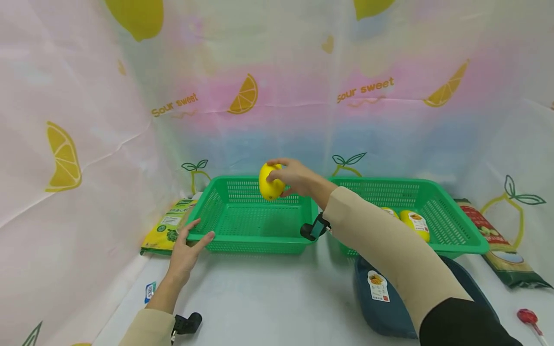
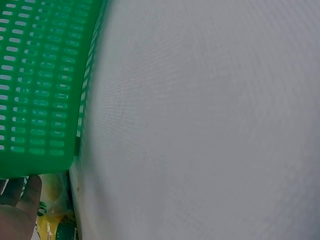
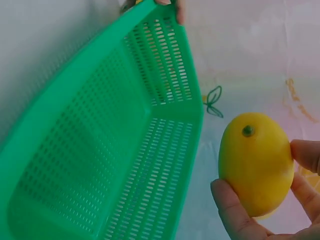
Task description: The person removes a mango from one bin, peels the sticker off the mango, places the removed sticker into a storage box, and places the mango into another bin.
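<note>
yellow fruit point(image 1: 267, 189) is clamped between thumb and fingertips of the right hand point(image 1: 297, 178), raised above the left basket point(image 1: 255, 239); the left hand point(image 1: 185, 257), fingers apart, touches that basket's near left corner.

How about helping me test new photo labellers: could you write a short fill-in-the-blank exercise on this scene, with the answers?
1. The yellow fruit with the green stem is held in the person's ____ hand.
2. The basket that the left hand touches is coloured ____.
3. Words on the hanging sheet read "Sour ____".
4. Counting the right-hand basket, the head view shows ____ baskets.

Missing words: right; green; sweet; two.
</note>
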The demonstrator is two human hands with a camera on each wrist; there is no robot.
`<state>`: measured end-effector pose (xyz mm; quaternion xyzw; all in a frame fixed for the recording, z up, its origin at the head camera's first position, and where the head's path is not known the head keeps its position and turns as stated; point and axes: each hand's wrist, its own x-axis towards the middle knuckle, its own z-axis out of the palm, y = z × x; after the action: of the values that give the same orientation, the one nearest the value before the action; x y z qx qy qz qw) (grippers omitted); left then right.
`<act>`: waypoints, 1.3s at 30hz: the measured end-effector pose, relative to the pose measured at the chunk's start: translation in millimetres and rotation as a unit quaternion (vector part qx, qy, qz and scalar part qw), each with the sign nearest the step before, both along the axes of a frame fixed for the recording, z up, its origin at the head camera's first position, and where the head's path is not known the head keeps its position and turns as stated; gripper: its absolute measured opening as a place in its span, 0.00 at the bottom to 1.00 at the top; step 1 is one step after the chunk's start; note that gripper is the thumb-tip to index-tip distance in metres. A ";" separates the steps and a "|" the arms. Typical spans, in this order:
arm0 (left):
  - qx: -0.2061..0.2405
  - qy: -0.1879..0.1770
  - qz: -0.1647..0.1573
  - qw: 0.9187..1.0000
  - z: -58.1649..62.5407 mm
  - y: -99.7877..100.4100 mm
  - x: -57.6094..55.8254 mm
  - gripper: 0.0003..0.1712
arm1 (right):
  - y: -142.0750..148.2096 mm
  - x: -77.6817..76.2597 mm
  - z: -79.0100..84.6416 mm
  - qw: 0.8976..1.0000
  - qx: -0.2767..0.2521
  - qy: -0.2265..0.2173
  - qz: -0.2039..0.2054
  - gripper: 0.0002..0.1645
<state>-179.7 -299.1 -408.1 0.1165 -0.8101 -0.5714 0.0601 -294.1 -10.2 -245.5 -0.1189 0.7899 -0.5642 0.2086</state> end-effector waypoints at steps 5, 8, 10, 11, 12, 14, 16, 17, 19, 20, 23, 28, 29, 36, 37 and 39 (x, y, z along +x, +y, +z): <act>-0.001 0.003 -0.002 1.000 1.3 0.0 0.5 0.48 | -9.6 -8.3 1.0 1.000 -0.007 0.010 -0.013 0.34; 0.003 0.002 -0.003 1.000 0.7 1.0 1.0 0.47 | -13.4 -12.2 -0.4 1.000 -0.009 0.014 -0.015 0.33; 0.006 0.000 -0.004 1.000 -0.3 1.3 1.4 0.47 | -15.6 -14.6 -3.4 1.000 -0.013 0.012 -0.012 0.33; 0.007 0.000 -0.004 1.000 -1.0 1.3 1.6 0.47 | -16.6 -15.6 -5.5 1.000 -0.016 0.009 -0.010 0.33; 0.007 0.000 -0.005 1.000 -1.7 1.3 1.5 0.47 | -17.4 -16.5 -7.8 1.000 -0.018 0.006 -0.009 0.33; 0.009 0.002 -0.007 1.000 -2.9 1.4 0.9 0.46 | -18.3 -18.1 -13.1 1.000 -0.019 -0.001 -0.007 0.32; 0.010 0.005 -0.009 1.000 -3.7 1.6 0.0 0.46 | -18.9 -19.4 -18.3 1.000 -0.019 -0.009 -0.008 0.31; 0.012 0.007 -0.008 1.000 -3.9 1.6 -0.5 0.46 | -19.4 -20.0 -20.5 1.000 -0.019 -0.012 -0.007 0.30; 0.015 0.011 -0.007 1.000 -4.0 1.5 -1.0 0.46 | -21.0 -21.2 -24.1 1.000 -0.019 -0.018 -0.003 0.30; 0.015 0.012 -0.006 1.000 -3.9 1.4 -1.1 0.46 | -22.1 -21.8 -25.5 1.000 -0.019 -0.021 -0.001 0.30; 0.016 0.012 -0.002 1.000 -3.1 0.6 -0.4 0.45 | -25.8 -23.5 -28.8 1.000 -0.012 -0.026 0.009 0.30; 0.013 0.008 -0.001 1.000 -2.7 -0.7 1.0 0.45 | -30.9 -26.3 -34.9 0.999 -0.002 -0.034 0.022 0.29; 0.013 0.007 -0.001 1.000 -2.8 -1.0 1.1 0.45 | -31.9 -27.1 -36.3 0.999 -0.003 -0.036 0.025 0.29; 0.013 0.008 -0.001 1.000 -4.0 -1.0 -1.0 0.45 | -36.8 -29.8 -47.9 0.998 -0.007 -0.053 0.039 0.30; 0.012 0.008 -0.001 1.000 -4.1 -1.1 -1.4 0.45 | -37.1 -30.1 -49.7 0.998 -0.004 -0.056 0.043 0.30; 0.011 0.007 0.001 1.000 -4.2 -1.4 -1.8 0.45 | -37.3 -30.8 -53.3 0.997 0.001 -0.060 0.052 0.31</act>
<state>-181.5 -300.5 -412.3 0.1139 -0.8031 -0.5812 0.0649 -324.9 -47.5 -298.8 -0.1254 0.7691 -0.5582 0.2850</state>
